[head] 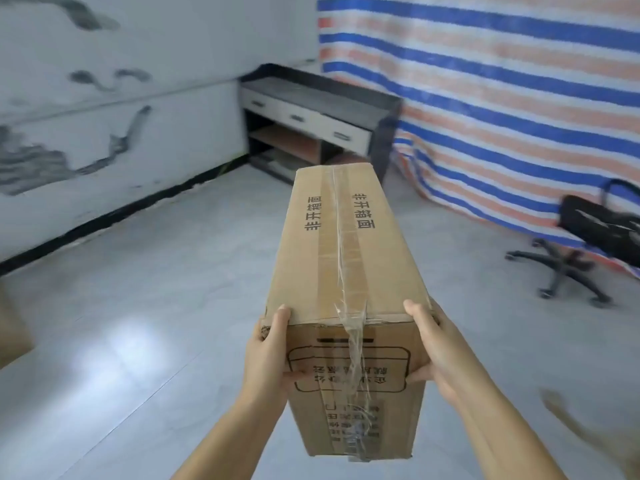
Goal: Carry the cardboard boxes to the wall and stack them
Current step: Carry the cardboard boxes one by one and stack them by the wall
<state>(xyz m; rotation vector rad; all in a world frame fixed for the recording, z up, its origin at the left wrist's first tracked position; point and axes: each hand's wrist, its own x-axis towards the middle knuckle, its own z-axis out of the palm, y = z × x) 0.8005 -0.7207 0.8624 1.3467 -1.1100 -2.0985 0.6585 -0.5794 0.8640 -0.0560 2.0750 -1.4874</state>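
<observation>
Holding long cardboard box [343, 271] above tiled floor [138, 306]: left hand [268, 355] and right hand [431, 348] grip near end from both sides, thumbs on front face. Desk [322, 112] ahead by striped tarp [502, 98].

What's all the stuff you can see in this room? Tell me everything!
box: 1, brown, taped, held up mid-view
second box: 1, brown, left edge, partly seen
desk: 1, grey, white drawers, far corner
chair: 1, black, right, by tarp
tarp: 1, blue, orange and white stripes, right wall
wall: 1, white with grey marks, left
floor: grey, shiny
left hand: 1, grips box's left side
right hand: 1, grips box's right side
</observation>
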